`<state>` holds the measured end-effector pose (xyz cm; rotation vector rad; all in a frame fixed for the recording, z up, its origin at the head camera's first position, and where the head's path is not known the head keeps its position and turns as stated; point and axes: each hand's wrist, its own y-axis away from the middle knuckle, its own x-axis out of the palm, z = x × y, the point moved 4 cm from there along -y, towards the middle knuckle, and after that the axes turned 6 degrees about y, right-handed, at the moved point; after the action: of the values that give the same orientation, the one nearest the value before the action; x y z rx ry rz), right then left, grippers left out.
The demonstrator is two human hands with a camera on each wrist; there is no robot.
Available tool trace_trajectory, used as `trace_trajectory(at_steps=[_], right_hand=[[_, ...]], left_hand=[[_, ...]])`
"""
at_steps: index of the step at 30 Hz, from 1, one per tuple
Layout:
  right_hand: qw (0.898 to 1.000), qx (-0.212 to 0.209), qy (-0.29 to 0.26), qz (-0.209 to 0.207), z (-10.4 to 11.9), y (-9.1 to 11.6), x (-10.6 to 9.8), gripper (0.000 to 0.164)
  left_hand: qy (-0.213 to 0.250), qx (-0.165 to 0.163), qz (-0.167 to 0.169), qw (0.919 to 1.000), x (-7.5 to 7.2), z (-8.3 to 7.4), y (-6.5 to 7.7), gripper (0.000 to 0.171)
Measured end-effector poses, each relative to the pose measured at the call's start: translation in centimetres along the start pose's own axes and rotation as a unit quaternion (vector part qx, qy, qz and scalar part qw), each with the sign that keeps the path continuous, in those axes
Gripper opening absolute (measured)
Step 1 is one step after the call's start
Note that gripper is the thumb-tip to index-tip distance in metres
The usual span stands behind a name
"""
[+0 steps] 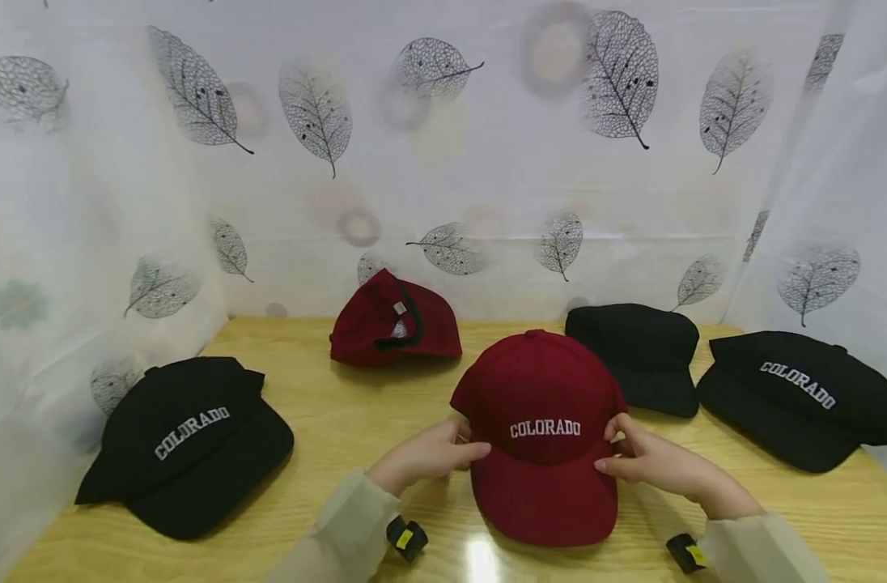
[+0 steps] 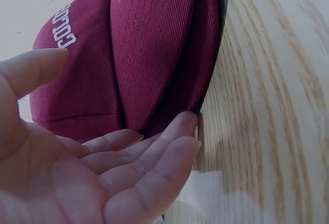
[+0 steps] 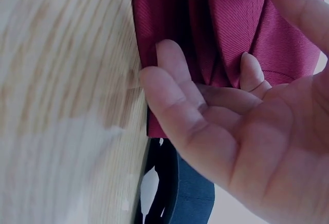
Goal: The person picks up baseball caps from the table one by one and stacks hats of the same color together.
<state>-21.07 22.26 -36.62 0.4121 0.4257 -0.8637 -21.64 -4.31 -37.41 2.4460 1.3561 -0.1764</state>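
A red baseball cap (image 1: 541, 397) lettered COLORADO stands in the middle of the wooden table, its brim toward me. My left hand (image 1: 432, 453) grips its left side, the thumb over the front by the brim and the fingers at the edge. On the opposite side my right hand (image 1: 651, 457) holds it likewise. In the left wrist view, the fingers (image 2: 177, 126) bend in against the brim's side, and another red layer shows below the brim. The right wrist view has bent fingers (image 3: 175, 59) against the red fabric (image 3: 236, 23).
Another red cap (image 1: 436, 320) lies at the back, its inside showing. A black COLORADO cap (image 1: 188, 445) is on the left. Two more black caps, one plain-faced (image 1: 636, 348) and one lettered COLORADO (image 1: 793, 397), are on the right. A leaf-print curtain (image 1: 443, 186) surrounds the table.
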Motion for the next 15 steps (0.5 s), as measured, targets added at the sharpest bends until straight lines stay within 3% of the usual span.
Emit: trace_trajectory(at_steps=[15], right_hand=[[0.999, -0.016, -0.03, 0.011, -0.57, 0.23, -0.1, 0.034]], left_hand=[[0.007, 0.007, 0.012, 0.9999, 0.41, -0.1, -0.28, 0.031]])
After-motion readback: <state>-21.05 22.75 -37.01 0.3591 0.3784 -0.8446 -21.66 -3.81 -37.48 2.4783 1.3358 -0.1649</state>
